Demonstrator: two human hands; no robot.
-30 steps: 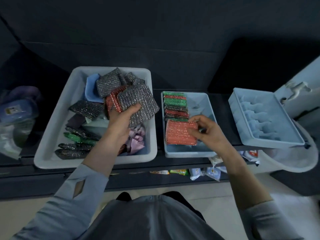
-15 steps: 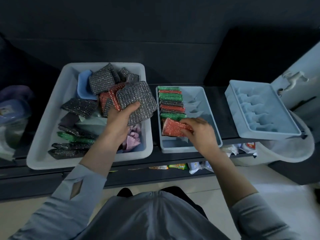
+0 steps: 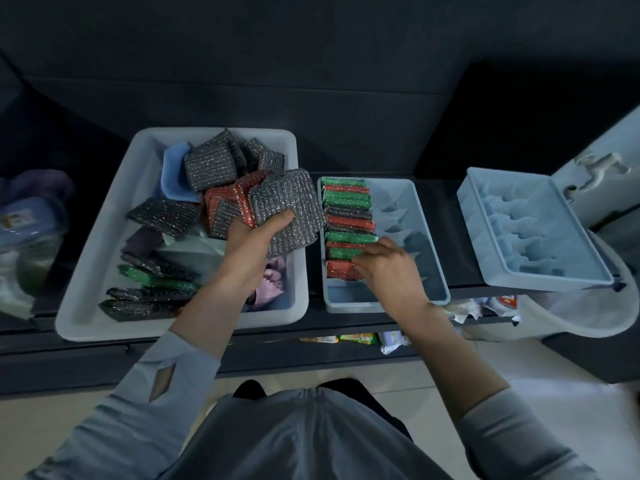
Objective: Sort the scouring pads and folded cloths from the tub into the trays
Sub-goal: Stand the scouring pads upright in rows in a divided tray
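Seating the red glittery scouring pad [image 3: 341, 270] upright in the pale blue divided tray [image 3: 438, 268], your right hand [image 3: 391, 271] now pinches it in the row; your left hand [image 3: 254, 242] grips a grey pad [image 3: 289, 206].

My right hand [image 3: 388, 268] covers the near end of the red pad [image 3: 337, 270] and my fingertips are out of sight behind it, so I can't tell how they hold it. My left hand [image 3: 249, 247] and forearm hide part of the tub [image 3: 104, 237], the pink cloth [image 3: 273, 285] half under them. Under the grey pad [image 3: 287, 209], my fingers are hidden. Bags [image 3: 24, 237] at left cut off by the edge, label blurred. Packets [image 3: 346, 338] under the shelf too small to read.
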